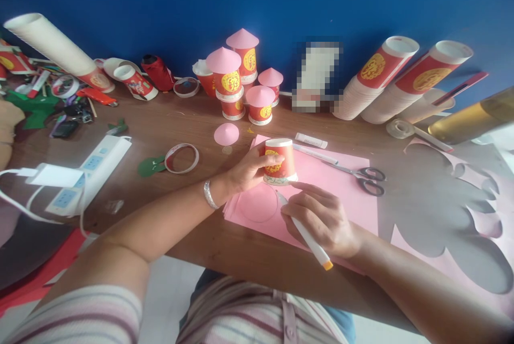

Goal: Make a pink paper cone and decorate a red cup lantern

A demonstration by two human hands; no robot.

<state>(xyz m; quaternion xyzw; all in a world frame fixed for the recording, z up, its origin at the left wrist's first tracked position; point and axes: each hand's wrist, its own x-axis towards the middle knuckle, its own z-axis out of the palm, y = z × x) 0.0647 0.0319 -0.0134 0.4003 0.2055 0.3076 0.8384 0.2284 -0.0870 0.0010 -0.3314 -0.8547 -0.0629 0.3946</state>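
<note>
My left hand is wrapped around a red paper cup with a gold emblem, turned upside down so its decorated white rim faces down. In my right hand is a white marker with an orange end, its tip pointing toward the cup. My right index finger lies close to the cup's rim; whether it touches cannot be told. Below both hands lies a stack of pink paper, with a drawn circle on the top sheet. Scissors and a glue stick lie by the paper.
Several cups with pink cone tops stand near the blue wall. Tall cup stacks lean at the right, near a tape roll. Cut pink scraps cover the right side. A power strip with cables sits left.
</note>
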